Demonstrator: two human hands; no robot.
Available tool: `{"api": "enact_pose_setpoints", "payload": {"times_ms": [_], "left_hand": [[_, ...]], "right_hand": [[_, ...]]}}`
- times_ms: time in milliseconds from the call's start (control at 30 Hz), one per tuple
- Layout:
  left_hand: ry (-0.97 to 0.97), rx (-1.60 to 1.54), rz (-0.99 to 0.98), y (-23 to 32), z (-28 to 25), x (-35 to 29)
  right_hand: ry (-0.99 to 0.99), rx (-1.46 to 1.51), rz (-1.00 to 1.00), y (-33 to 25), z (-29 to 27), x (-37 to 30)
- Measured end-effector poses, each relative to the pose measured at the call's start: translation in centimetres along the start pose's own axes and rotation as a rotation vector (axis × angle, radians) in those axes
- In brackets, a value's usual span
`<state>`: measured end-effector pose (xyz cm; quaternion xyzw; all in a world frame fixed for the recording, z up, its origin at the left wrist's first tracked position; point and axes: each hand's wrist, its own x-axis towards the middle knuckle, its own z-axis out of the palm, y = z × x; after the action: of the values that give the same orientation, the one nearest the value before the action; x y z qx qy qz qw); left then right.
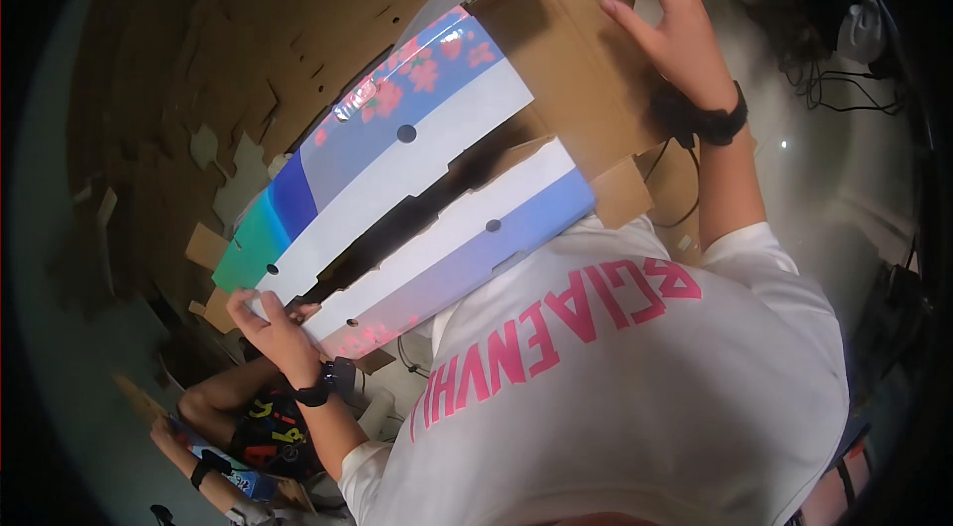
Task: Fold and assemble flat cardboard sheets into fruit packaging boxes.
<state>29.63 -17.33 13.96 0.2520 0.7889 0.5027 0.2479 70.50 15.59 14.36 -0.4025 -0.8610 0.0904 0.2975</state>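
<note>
A printed cardboard box (375, 167), partly folded, lies tilted in front of my body. Its outer panel is blue, green and purple with pink flowers. Two white panels with small round holes face each other across a dark gap. My left hand (278, 332) grips the box's lower left end, some fingers tucked behind the white edge. At the opposite end a plain brown flap (586, 60) stands out from the box. Beside that flap's far right edge, my right hand (680, 35) is open with its fingers stretched out. Whether its fingertips touch the cardboard is hard to tell.
Flattened brown cardboard sheets (238, 40) cover much of the far left floor. A co-worker's hand (169, 437) is beside a blue box (248, 481) at the lower left. Dark cables (844, 89) and a clear plastic bag (862, 35) lie at the far right.
</note>
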Motion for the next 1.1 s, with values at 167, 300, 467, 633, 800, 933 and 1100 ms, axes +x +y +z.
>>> {"api": "enact_pose_setpoints", "payload": {"times_ms": [167,300,467,633,800,933,1100], "left_hand": [[-0.005,-0.079,0.005,-0.5,-0.2,-0.1],[-0.018,0.009,0.004,-0.8,-0.6,0.0],[-0.014,-0.018,0.007,-1.0,-0.5,0.0],[0.007,-0.003,0.03,-0.8,-0.2,-0.1],[-0.022,0.016,-0.001,-0.8,-0.4,-0.1],[-0.001,0.019,-0.003,-1.1,-0.5,-0.1],[0.036,0.022,0.016,-1.1,-0.2,-0.2]], "right_hand": [[-0.174,0.452,0.027,-1.1,0.1,-0.8],[-0.256,0.778,0.225,-1.7,2.6,0.2],[-0.29,0.451,-0.079,-0.7,5.8,0.7],[-0.087,0.047,-0.313,-2.0,6.6,0.2],[-0.178,-0.113,-0.274,-3.3,3.7,-1.0],[-0.017,0.147,-0.298,-3.6,-0.2,-4.6],[-0.407,0.263,-0.176,-3.3,-5.3,-12.8]]}}
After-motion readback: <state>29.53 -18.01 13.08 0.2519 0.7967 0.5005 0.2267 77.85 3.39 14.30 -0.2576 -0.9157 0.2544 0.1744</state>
